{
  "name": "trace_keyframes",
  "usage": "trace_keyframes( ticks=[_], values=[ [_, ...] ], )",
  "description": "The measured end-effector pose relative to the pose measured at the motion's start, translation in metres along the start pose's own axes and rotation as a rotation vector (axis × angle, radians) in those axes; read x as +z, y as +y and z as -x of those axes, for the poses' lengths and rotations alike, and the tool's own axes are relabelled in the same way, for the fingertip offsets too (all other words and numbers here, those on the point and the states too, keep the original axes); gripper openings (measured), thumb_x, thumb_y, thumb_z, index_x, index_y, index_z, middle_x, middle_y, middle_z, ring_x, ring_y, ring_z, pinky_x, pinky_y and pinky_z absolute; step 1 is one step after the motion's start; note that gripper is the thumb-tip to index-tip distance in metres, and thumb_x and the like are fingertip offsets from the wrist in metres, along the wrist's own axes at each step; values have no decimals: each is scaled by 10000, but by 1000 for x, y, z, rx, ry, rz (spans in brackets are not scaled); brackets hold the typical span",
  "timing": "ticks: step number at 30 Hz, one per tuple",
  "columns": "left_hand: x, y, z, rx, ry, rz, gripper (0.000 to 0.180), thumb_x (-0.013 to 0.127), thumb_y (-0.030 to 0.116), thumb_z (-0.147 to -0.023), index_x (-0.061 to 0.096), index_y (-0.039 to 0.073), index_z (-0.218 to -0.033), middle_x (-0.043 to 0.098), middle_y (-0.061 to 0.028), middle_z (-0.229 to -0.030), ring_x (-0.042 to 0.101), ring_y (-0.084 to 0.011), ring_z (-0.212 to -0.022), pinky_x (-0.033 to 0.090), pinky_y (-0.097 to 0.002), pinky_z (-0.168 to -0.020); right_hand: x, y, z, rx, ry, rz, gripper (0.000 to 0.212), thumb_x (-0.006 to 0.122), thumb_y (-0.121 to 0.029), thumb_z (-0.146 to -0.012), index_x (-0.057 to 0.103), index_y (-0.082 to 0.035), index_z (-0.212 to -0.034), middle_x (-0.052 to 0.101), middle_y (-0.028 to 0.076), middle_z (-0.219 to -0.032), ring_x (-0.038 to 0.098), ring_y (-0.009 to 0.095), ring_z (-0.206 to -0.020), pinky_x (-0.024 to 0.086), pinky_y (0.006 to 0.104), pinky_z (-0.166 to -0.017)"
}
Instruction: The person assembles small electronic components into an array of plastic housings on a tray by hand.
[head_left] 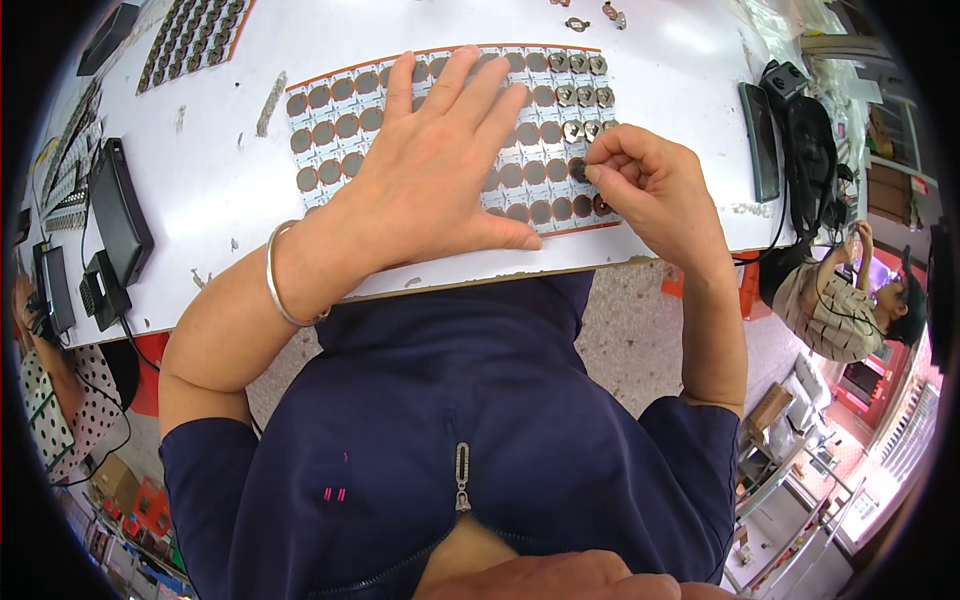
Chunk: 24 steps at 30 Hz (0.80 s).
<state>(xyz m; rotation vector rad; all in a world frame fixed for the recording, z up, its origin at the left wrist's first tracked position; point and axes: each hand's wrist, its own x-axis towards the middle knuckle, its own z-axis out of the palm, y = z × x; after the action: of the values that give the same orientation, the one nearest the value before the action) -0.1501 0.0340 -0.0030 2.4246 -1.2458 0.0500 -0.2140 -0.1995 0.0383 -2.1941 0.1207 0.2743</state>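
A panel (pixel 580 226) of small pale-blue boards joined in rows lies on the white table in front of me. Many of its boards show a round grey disc with a brown rim (pixel 347 125). Shiny metal pieces (pixel 605 97) sit on several boards at the right end. My left hand (pixel 435 160) rests flat across the middle of the panel, fingers spread, hiding the boards beneath. At the right edge, thumb and forefinger of my right hand (pixel 655 190) pinch a small dark round piece (pixel 578 170) against a board; its exact kind is too small to tell.
Another panel with dark round parts (pixel 195 40) lies at the far left. Loose metal pieces (pixel 578 24) are at the far edge. A phone (pixel 760 140) and black gear with cables (pixel 805 140) lie right; black boxes (pixel 120 210) stand left. Other people sit at both sides.
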Motion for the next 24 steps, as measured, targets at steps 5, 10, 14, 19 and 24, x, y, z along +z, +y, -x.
trace_keyframes(
  ticks=[5, 10, 14, 19, 24],
  values=[
    [1, -1, 1, -2, 7, -18, 1153, 819, 684, -607, 459, -49, -1422, 413, -239, -1508, 304, -421, -1456, 170, -650, -1162, 8, -4, 2, -38, 59, 1, 72, 662, -26, -879, 685, 4, -940, 637, 26, -707, 556, 70, -579, 465, 245, -543],
    [3, -1, 1, 0, 31, -6, 1148, 819, 685, -606, 464, -39, -1422, 424, -233, -1502, 306, -414, -1457, 170, -640, -1167, 18, 3, 3, -281, 196, 231, 86, 721, -58, -855, 718, -20, -932, 654, 62, -788, 616, 171, -662, 502, 302, -612],
    [1, 0, 1, 0, 28, 8, 1134, 820, 677, -613, 468, -36, -1421, 423, -232, -1505, 305, -407, -1459, 168, -636, -1170, 30, 13, 12, -259, 364, 283, 136, 769, -95, -828, 752, -54, -956, 652, 74, -868, 626, 219, -776, 507, 327, -671],
    [0, 2, 0, -18, 23, 9, 1126, 820, 673, -618, 469, -36, -1420, 414, -233, -1518, 300, -402, -1465, 164, -637, -1172, 40, 21, 15, -402, 477, 396, 183, 800, -94, -795, 761, -68, -971, 646, 56, -911, 583, 227, -860, 491, 328, -721],
    [-2, 3, 0, -29, 2, 8, 1136, 814, 682, -621, 460, -38, -1426, 413, -234, -1518, 295, -402, -1468, 158, -640, -1174, 43, 27, 14, -476, 500, 363, 235, 815, -66, -759, 757, -67, -987, 647, 45, -933, 563, 238, -896, 470, 352, -787]
  ],
)
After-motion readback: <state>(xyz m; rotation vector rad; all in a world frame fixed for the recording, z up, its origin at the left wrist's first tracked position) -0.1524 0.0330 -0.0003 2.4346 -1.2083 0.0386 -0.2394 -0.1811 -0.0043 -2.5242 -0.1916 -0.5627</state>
